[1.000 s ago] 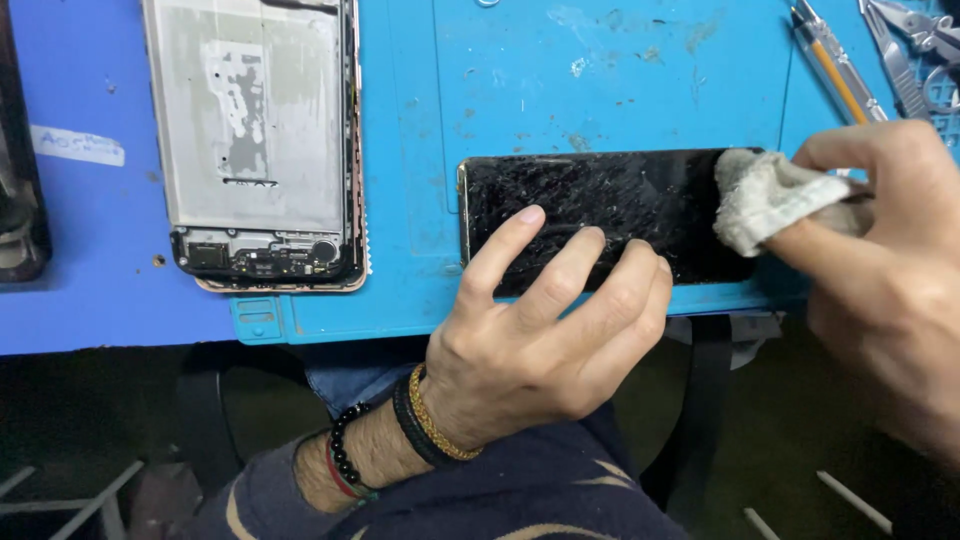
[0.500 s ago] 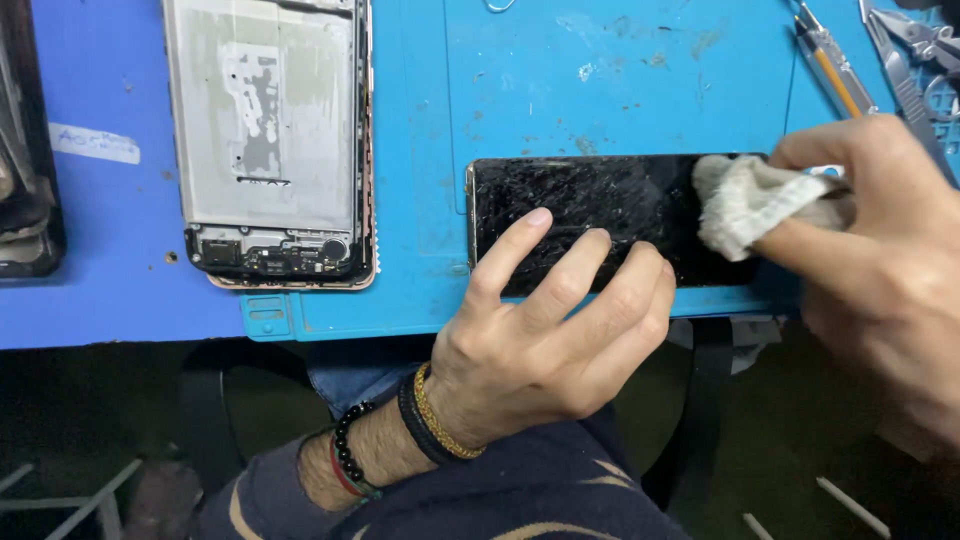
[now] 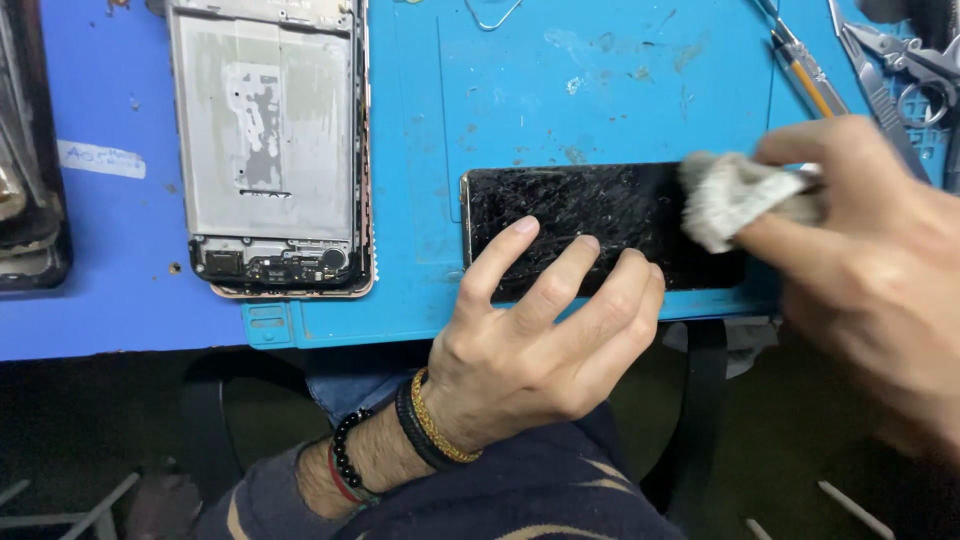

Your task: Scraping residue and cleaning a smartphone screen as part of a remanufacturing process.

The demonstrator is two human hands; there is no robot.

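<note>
Left hand [image 3: 540, 340] lies flat, fingers spread, pinning the cracked screen [image 3: 600, 228] on the blue mat [image 3: 620, 90] near the table's front edge. Right hand [image 3: 870, 250] pinches a white cloth [image 3: 735, 195] against the screen's right end. Best wiped with light, even pressure, keeping fingertips off the cracks; opened phone frame [image 3: 270, 150] sits well left.

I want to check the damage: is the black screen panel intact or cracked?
Cracked: the black screen panel shows fine crack lines over its left and middle parts.

cloth [image 3: 735, 196]: slid left along cracked screen [image 3: 590, 215] | right hand [image 3: 860, 250]: followed
</note>
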